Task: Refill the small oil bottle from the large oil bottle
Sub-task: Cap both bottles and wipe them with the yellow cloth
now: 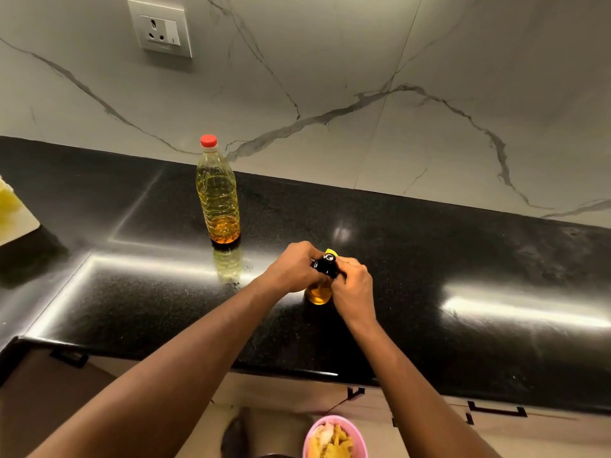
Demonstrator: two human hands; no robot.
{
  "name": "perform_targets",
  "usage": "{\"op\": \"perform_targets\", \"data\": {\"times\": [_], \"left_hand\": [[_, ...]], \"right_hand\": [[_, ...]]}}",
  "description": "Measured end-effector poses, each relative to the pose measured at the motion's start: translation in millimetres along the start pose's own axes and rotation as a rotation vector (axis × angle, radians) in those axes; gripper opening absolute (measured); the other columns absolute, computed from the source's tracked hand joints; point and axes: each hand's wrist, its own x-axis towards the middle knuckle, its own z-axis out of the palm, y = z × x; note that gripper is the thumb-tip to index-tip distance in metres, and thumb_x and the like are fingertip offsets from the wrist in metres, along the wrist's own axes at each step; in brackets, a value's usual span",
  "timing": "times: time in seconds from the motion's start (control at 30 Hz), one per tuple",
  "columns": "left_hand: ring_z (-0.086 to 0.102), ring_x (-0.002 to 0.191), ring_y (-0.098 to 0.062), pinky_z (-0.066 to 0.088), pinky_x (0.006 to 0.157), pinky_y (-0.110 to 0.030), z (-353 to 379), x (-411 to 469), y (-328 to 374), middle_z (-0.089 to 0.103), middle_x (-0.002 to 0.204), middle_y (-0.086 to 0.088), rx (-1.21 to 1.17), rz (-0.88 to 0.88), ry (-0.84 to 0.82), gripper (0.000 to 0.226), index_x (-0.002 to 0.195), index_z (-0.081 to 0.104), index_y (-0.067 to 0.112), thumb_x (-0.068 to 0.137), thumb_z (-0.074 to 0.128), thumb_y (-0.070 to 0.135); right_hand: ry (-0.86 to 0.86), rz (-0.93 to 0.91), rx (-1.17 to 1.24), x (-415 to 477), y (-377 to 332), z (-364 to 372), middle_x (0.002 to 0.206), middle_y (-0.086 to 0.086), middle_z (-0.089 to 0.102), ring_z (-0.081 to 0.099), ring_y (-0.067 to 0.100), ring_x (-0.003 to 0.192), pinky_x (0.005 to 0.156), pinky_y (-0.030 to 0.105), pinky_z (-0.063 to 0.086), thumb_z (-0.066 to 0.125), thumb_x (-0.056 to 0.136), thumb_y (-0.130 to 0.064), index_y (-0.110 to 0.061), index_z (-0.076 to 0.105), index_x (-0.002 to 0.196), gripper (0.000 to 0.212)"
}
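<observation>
Though the left hand (294,267) and right hand (353,287) hid most of the small oil bottle (318,294) on the table (463,259), their fingers clamped its black top (325,265); the large oil bottle (218,196) stood apart, capped.

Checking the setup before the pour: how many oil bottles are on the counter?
2. The large oil bottle, red cap on, stands near the back wall; the small oil bottle stands nearer, held by the left hand and right hand. No others show.

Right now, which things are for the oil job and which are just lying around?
For the job: small bottle, big bottle, left hand, right hand, both gripping the small bottle's top.
Lying about: pink bowl, wall socket.
</observation>
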Motion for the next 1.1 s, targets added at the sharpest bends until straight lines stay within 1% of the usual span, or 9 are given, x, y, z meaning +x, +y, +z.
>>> {"op": "perform_targets", "data": {"times": [0.1,0.2,0.33,0.47,0.57,0.67,0.8,0.93,1.1], "left_hand": [[0.06,0.084,-0.013,0.043,0.064,-0.018,0.4,-1.1,-0.2,0.068,0.093,-0.001,0.002,-0.01,0.007,0.024,0.101,0.08,0.015,0.08,0.089,0.022],[0.06,0.088,-0.012,0.037,0.059,-0.013,0.4,0.3,-2.4,0.065,0.095,0.003,-0.005,-0.012,0.009,0.031,0.109,0.08,0.014,0.08,0.089,0.021],[0.062,0.089,-0.016,0.041,0.062,-0.017,0.8,2.2,-2.0,0.069,0.097,-0.002,0.003,-0.014,-0.007,0.027,0.104,0.08,0.014,0.08,0.09,0.023],[0.066,0.094,-0.019,0.052,0.076,-0.031,1.1,2.3,-1.8,0.072,0.102,-0.004,-0.007,-0.026,-0.006,0.027,0.102,0.08,0.016,0.079,0.091,0.026],[0.063,0.09,-0.013,0.047,0.069,-0.021,0.9,0.8,-1.2,0.069,0.097,0.001,-0.026,-0.026,0.002,0.031,0.107,0.08,0.016,0.079,0.091,0.024],[0.066,0.097,-0.013,0.051,0.082,-0.024,2.1,-0.4,-1.6,0.071,0.103,0.001,-0.064,-0.025,0.006,0.039,0.115,0.08,0.017,0.078,0.092,0.024],[0.068,0.101,-0.012,0.05,0.082,-0.021,2.9,-0.6,-3.5,0.072,0.106,0.004,-0.088,-0.033,0.008,0.042,0.117,0.08,0.016,0.077,0.092,0.023],[0.067,0.102,-0.013,0.052,0.087,-0.025,2.8,-0.2,-3.5,0.072,0.105,0.003,-0.092,-0.034,0.002,0.042,0.116,0.08,0.016,0.077,0.093,0.023],[0.067,0.107,-0.016,0.056,0.095,-0.033,2.0,-1.4,-2.8,0.073,0.117,-0.003,-0.116,-0.043,-0.004,0.047,0.122,0.077,0.015,0.078,0.092,0.021]], "right_hand": [[0.127,-0.03,0.045,-30.0,-2.3,2.0,0.122,0.001,0.074,0.063,0.016,0.111,0.096,0.013,0.044,0.061,0.096,0.006,-0.006,0.075,0.128,0.037],[0.153,-0.028,0.105,-42.1,-0.3,1.9,0.122,-0.006,0.072,0.062,0.008,0.112,0.099,0.005,0.042,0.064,0.094,0.009,-0.006,0.075,0.128,0.039],[0.179,0.019,0.102,-13.9,1.7,-5.5,0.104,0.002,0.08,0.07,0.016,0.098,0.09,0.03,0.057,0.067,0.089,0.01,-0.011,0.082,0.107,0.032],[-0.002,0.185,0.178,24.9,4.3,-13.7,0.092,-0.004,0.079,0.074,0.011,0.09,0.081,0.03,0.06,0.066,0.09,0.005,-0.016,0.082,0.095,0.027],[-0.164,0.35,0.297,42.1,12.3,-9.7,0.089,0.001,0.08,0.076,0.02,0.09,0.077,0.036,0.064,0.064,0.091,0.008,-0.016,0.083,0.089,0.031],[-0.246,0.456,0.394,36.5,21.1,-4.2,0.08,0.007,0.078,0.071,0.019,0.076,0.063,0.025,0.059,0.061,0.092,0.013,-0.009,0.083,0.085,0.032],[-0.258,0.49,0.375,15.9,33.6,9.0,0.088,0.019,0.079,0.067,0.023,0.078,0.073,0.037,0.053,0.058,0.094,0.01,-0.01,0.083,0.08,0.035],[-0.143,0.547,0.411,-4.5,36.4,16.5,0.085,0.005,0.082,0.076,0.022,0.086,0.082,0.039,0.061,0.063,0.094,0.003,-0.023,0.087,0.089,0.036],[0.193,0.448,0.469,-34.7,13.1,16.8,0.105,-0.009,0.078,0.074,0.009,0.104,0.099,0.037,0.06,0.071,0.096,-0.001,-0.016,0.08,0.12,0.03]]}}
